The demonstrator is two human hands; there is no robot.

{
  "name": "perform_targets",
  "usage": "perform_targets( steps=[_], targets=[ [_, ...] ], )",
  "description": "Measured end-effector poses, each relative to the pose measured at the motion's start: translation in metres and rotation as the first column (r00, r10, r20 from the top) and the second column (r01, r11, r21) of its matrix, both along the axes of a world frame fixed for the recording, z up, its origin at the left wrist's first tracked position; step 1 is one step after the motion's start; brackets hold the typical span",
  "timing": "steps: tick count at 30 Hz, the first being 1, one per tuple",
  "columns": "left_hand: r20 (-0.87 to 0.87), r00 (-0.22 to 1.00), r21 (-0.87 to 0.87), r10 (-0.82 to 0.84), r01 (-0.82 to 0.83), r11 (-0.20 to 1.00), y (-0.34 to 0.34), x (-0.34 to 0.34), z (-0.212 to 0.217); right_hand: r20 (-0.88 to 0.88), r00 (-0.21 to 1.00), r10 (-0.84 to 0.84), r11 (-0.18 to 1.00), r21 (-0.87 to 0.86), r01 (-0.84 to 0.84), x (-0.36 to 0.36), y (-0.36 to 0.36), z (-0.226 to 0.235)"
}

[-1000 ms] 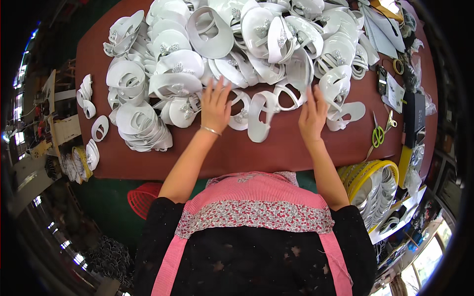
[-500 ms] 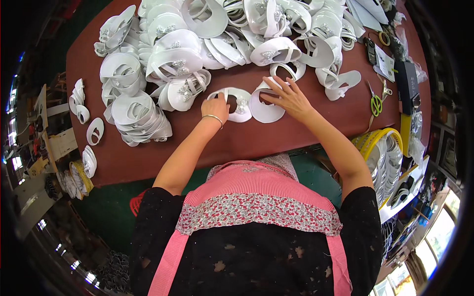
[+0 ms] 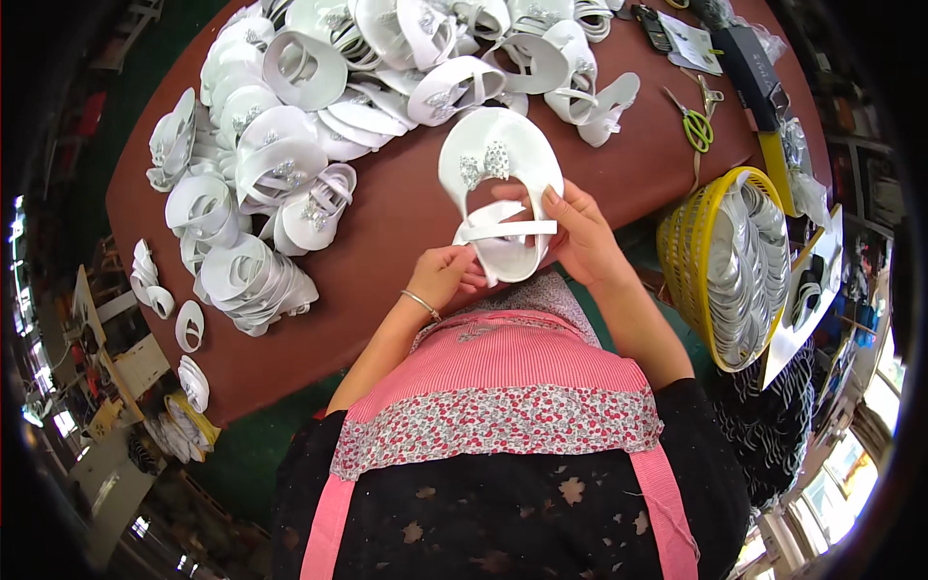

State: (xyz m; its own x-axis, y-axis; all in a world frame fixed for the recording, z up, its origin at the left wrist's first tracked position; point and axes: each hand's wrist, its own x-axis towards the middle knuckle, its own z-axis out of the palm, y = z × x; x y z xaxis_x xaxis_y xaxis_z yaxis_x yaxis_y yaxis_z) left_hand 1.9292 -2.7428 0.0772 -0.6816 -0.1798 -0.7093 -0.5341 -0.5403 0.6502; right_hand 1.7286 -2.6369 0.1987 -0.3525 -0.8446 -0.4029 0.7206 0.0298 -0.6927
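Both hands grip one white sandal upper with a jewelled bow (image 3: 499, 184), lifted off the brown tabletop (image 3: 387, 222): left hand (image 3: 447, 275) pinches its lower edge, right hand (image 3: 580, 237) clasps its strap. White sandal uppers (image 3: 290, 145) lie heaped beyond the left hand; a yellow plastic basket (image 3: 688, 253) sits beside the right.

White shoe upper (image 3: 500, 193): 1 flat, rounded piece with a large oval opening at its centre and a sparkling bow-shaped ornament on the broad end. A narrow white strap (image 3: 506, 232) crosses the opening horizontally. Held up off the surface, ornament end farthest from the grip, lower end pinched between left hand (image 3: 447, 277) and right hand (image 3: 578, 237), strap beneath the right fingertips.
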Motion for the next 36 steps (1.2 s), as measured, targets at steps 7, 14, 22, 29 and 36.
perform_targets(
  steps=[7,14,22,29,36],
  targets=[
    [-0.137,0.961,0.025,0.238,-0.237,0.971,-0.007,-0.049,0.071,0.236,0.971,0.021,0.992,-0.123,0.008,-0.03,0.04,-0.003],
    [-0.297,0.793,0.263,0.532,-0.468,0.844,0.034,-0.107,0.128,0.262,0.948,0.183,0.98,-0.131,-0.153,-0.092,0.072,-0.002],
    [-0.233,0.756,0.232,0.612,-0.568,0.79,0.067,-0.148,0.146,0.241,0.92,0.308,0.95,-0.024,-0.311,-0.133,0.082,0.024],
    [-0.661,0.408,-0.325,0.63,-0.912,0.25,0.105,-0.193,0.157,0.244,0.917,0.316,0.949,-0.083,-0.305,-0.155,0.088,0.018],
    [-0.461,0.828,-0.71,0.319,-0.56,0.427,0.1,-0.168,0.154,0.265,0.901,0.343,0.939,-0.08,-0.334,-0.157,0.087,0.043]
  ],
)
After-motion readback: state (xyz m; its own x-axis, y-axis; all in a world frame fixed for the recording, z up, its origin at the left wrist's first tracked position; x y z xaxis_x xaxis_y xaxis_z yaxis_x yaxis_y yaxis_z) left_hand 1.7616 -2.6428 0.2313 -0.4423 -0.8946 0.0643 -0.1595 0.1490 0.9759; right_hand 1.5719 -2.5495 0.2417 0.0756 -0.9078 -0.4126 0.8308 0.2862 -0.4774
